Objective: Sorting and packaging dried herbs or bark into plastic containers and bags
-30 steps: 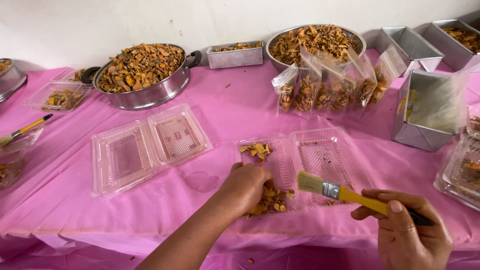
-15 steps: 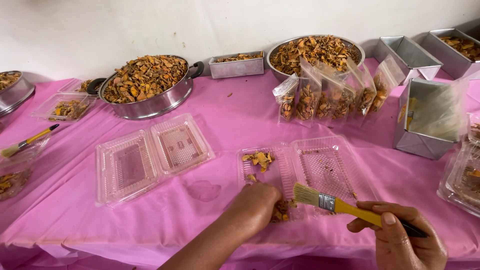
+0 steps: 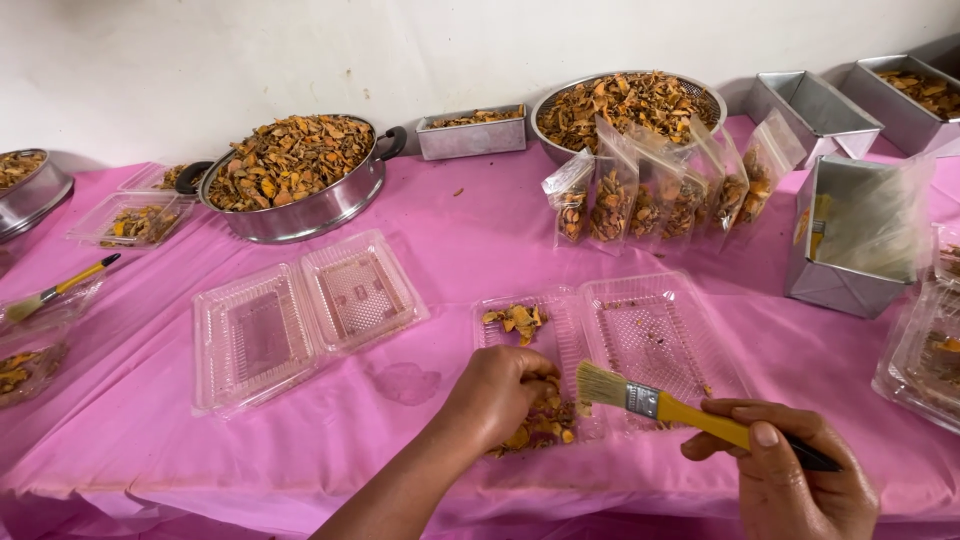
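My left hand (image 3: 495, 395) rests with curled fingers on a heap of orange-brown dried pieces (image 3: 545, 425) in the left half of an open clear clamshell tray (image 3: 655, 335). More of those pieces (image 3: 515, 320) lie at that half's far end. My right hand (image 3: 790, 480) grips the yellow handle of a flat paintbrush (image 3: 660, 403). Its pale bristles point left, close beside the left hand's fingers.
A second open clamshell tray (image 3: 300, 315) lies to the left. Behind are a steel pot (image 3: 295, 180) and a bowl (image 3: 620, 105) of dried pieces, several filled clear bags (image 3: 655, 195), metal tins (image 3: 855, 235), and another brush (image 3: 55, 292) at far left.
My left hand has slid back and right over the near heap of pieces. The brush has moved left, closer to the left hand's fingers.
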